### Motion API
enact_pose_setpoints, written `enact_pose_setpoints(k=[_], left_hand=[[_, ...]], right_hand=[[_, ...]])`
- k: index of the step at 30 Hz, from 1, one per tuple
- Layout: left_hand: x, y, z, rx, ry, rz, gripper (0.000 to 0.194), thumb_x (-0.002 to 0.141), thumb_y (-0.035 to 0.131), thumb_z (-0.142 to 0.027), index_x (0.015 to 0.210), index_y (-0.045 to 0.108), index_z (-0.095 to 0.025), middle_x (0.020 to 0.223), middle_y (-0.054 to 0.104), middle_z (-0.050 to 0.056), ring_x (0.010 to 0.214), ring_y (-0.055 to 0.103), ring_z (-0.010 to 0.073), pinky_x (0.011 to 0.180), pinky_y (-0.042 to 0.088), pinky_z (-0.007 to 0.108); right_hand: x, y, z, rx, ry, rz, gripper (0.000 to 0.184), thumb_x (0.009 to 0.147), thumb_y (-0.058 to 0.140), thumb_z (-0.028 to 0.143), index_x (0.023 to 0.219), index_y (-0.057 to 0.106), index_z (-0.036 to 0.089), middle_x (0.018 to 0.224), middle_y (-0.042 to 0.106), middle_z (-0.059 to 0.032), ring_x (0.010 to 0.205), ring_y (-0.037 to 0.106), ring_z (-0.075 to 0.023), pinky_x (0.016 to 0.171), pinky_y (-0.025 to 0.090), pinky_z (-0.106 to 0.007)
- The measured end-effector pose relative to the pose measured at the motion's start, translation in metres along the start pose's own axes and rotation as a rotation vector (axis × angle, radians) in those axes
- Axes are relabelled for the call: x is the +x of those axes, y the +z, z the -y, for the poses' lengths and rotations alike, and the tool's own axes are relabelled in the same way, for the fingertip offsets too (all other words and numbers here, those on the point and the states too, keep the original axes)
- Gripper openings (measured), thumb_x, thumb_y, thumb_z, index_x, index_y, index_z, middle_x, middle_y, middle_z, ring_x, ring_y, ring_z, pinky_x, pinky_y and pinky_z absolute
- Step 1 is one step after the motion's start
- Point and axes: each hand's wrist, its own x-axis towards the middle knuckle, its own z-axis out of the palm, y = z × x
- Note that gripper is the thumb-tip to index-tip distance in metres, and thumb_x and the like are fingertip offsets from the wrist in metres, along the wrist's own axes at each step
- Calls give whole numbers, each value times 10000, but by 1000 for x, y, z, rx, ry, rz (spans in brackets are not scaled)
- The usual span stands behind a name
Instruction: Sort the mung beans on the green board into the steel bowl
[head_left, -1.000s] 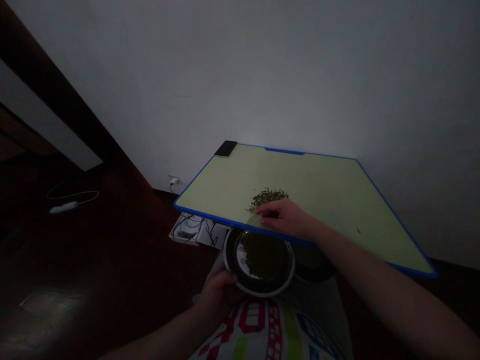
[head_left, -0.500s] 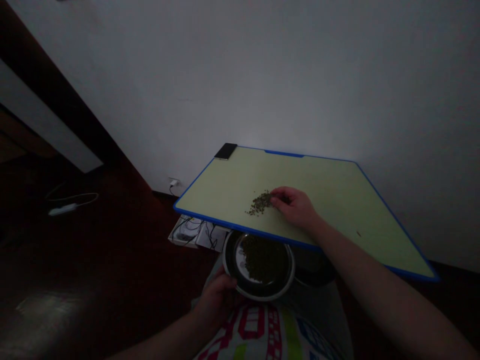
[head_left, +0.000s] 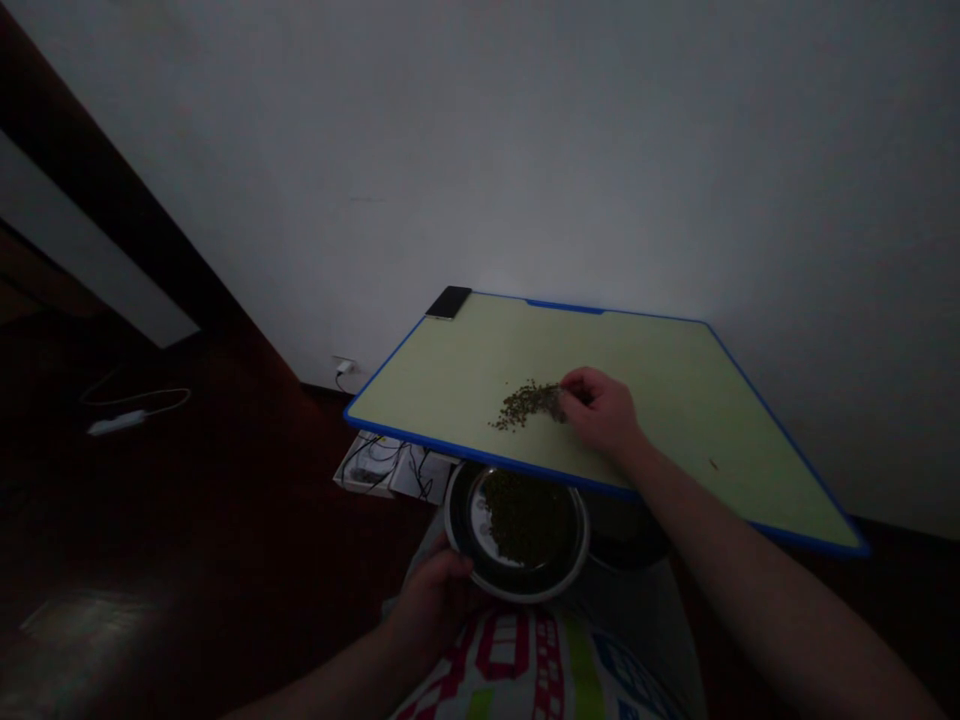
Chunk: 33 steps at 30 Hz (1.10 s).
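My left hand (head_left: 439, 590) grips the left rim of a round metal bowl (head_left: 551, 590), its thumb over the edge. Dark greenish-brown grains (head_left: 529, 520) fill much of the bowl, which sits just below the near edge of a pale yellow-green tabletop (head_left: 645, 360) with a blue rim. On that tabletop lies a small scatter of similar loose grains (head_left: 519, 405). At the scatter's right side my right hand (head_left: 600, 405) is closed, fingers pinched on a thin see-through piece (head_left: 553, 402); its exact kind is too dim to tell.
A black tablet or phone (head_left: 448, 302) lies at the far left corner. A small brown sliver (head_left: 714, 464) is on the right part. Below the table are white boxes with cables (head_left: 390, 468) and another dark round vessel (head_left: 626, 535). A white power strip (head_left: 118, 422) lies on the floor.
My right hand has moved from the table's near edge above the bowl, away and rightward, to the right side of the scattered grains. My left hand stays on the bowl.
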Motion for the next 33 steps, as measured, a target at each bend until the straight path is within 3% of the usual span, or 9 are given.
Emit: enact_pose_setpoints(k=[7,16,21,27,33], left_hand=[[3,-3,3,-21,14,36,703,632,560,-68,1316,555,-229,929,791,59,837,730,264,773,584,421],[1,-1,2,-40,6,22,724,633,563,-55,1331,547,-245,973,793,69,869,730,271,797,586,440],[1,4,-2,-5,-6,8,751,617,561,-62,1347,534,-235,939,793,65,857,727,281,785,588,451],[2,2,-2,-21,-16,-20,760,611,580,-63,1347,520,-242,919,792,42,855,728,271,792,585,445],[4,-3,2,-46,-24,24,687,615,581,-60,1280,565,-227,919,794,46,855,733,262,824,575,443]], right_hand=[[19,-25,-16,105,147,-137,198,615,566,243,787,642,181,599,606,3,532,541,-141,520,417,-266],[30,-76,-48,2,400,78,191,615,640,199,804,624,176,569,652,-5,438,553,-122,455,415,-244],[21,-80,-57,-27,470,60,186,661,652,189,845,645,165,597,670,-19,438,553,-119,431,399,-236],[22,-77,-63,-90,456,71,185,703,657,191,887,654,168,605,679,-20,471,587,-132,465,424,-245],[23,-76,-70,-160,403,50,253,728,648,238,961,689,149,671,698,-36,491,587,-133,520,447,-272]])
